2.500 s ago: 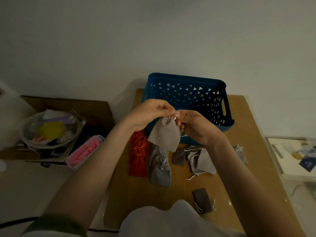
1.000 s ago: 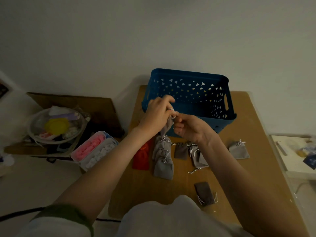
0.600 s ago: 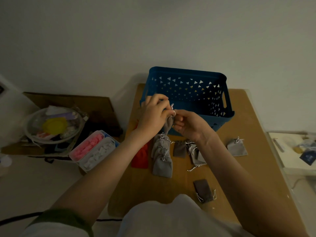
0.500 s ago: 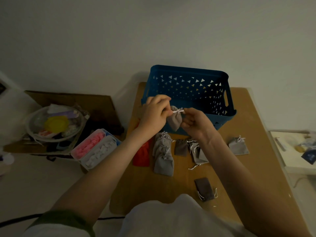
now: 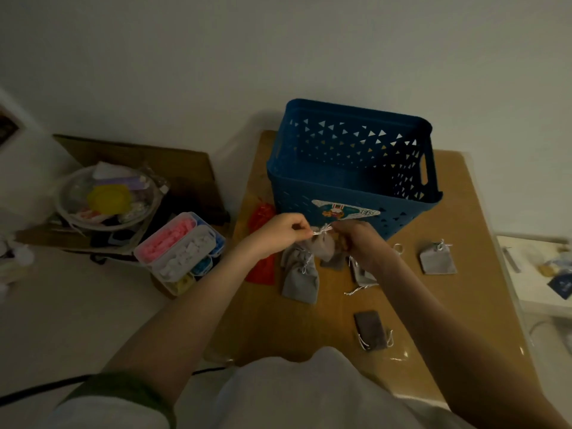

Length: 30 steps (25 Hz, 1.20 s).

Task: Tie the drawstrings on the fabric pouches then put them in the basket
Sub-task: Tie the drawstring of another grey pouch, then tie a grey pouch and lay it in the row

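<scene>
My left hand (image 5: 278,235) and right hand (image 5: 360,243) pinch the cords (image 5: 320,233) of a grey pouch (image 5: 323,249), held just near of the basket (image 5: 356,108). Its knot seems unfinished. Other pouches (image 5: 300,280) lie on the table (image 5: 464,212), and none shows in the basket.

Left of the wooden surface (image 5: 448,305), a clear bowl (image 5: 66,213) of jumbled items with a yellow lid (image 5: 108,198) sits on a cardboard sheet (image 5: 173,168). Beside it stands a compartmented plastic box (image 5: 164,278) of pink and white pieces. A black cable (image 5: 40,388) crosses the floor.
</scene>
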{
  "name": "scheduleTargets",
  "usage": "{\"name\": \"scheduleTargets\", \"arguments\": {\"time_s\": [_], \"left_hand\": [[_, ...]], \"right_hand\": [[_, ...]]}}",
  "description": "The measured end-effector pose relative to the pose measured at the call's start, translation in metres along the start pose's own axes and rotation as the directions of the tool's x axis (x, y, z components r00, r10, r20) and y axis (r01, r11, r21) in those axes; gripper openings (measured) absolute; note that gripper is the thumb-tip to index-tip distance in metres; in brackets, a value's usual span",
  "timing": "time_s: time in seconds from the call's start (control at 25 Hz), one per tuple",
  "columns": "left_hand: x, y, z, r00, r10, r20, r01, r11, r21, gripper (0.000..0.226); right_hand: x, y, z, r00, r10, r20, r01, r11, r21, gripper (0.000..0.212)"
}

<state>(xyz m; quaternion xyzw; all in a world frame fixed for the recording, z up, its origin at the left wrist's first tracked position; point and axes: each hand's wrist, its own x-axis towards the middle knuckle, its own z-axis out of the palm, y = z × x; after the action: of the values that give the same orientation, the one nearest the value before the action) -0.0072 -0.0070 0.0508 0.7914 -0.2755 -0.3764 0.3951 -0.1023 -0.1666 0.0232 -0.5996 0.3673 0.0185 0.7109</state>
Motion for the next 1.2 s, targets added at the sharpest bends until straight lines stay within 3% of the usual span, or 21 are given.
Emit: {"name": "scheduleTargets", "arguments": {"time_s": [0.12,0.32,0.48,0.64,0.72,0.8,0.88,0.96,1.16,1.2], "left_hand": [[-0.005,-0.033,0.013,0.987,-0.156,0.027,0.157,0.986,-0.063,0.007],[-0.011,-0.089,0.045,0.933,-0.350,0.083,0.352,0.936,-0.012,0.015],[-0.008,-0.102,0.058,0.918,-0.395,0.038,0.396,0.918,-0.033,0.015],[-0.001,-0.094,0.061,0.941,-0.338,-0.024,0.330,0.901,0.281,0.018],[-0.002,-0.087,0.063,0.952,-0.196,-0.235,0.288,0.837,0.466,0.032],[0.001,-0.078,0.068,0.932,0.020,-0.362,0.196,0.811,0.551,0.033],[0.010,-0.068,0.076,0.942,0.101,-0.320,0.091,0.841,0.534,0.028],[0.025,-0.056,0.088,0.966,0.131,-0.225,0.005,0.855,0.519,0.018],[0.062,-0.019,0.114,0.992,-0.090,-0.092,0.119,0.907,0.404,0.020],[0.070,-0.012,0.120,0.993,-0.100,-0.068,0.119,0.908,0.402,0.019]], "right_hand": [[-0.003,0.024,0.013,1.000,0.005,0.031,0.001,0.983,-0.185,0.026],[-0.005,0.078,0.028,0.994,0.078,0.071,-0.044,0.921,-0.387,0.025],[-0.002,0.099,0.032,0.995,0.073,0.066,-0.041,0.916,-0.399,0.022],[-0.001,0.104,0.028,0.995,0.028,0.092,0.015,0.902,-0.431,0.009],[-0.002,0.102,0.023,0.996,0.008,0.087,0.032,0.892,-0.451,0.009],[-0.001,0.100,0.017,0.999,-0.015,0.028,0.026,0.889,-0.458,0.012],[0.003,0.094,0.011,0.999,-0.038,-0.027,0.020,0.867,-0.498,0.007],[0.011,0.093,-0.003,0.994,-0.038,-0.104,-0.021,0.859,-0.512,0.018],[0.031,0.088,-0.067,0.896,0.050,-0.441,-0.165,0.960,-0.225,0.002],[0.038,0.090,-0.082,0.859,0.098,-0.502,-0.228,0.952,-0.205,0.016]]}}
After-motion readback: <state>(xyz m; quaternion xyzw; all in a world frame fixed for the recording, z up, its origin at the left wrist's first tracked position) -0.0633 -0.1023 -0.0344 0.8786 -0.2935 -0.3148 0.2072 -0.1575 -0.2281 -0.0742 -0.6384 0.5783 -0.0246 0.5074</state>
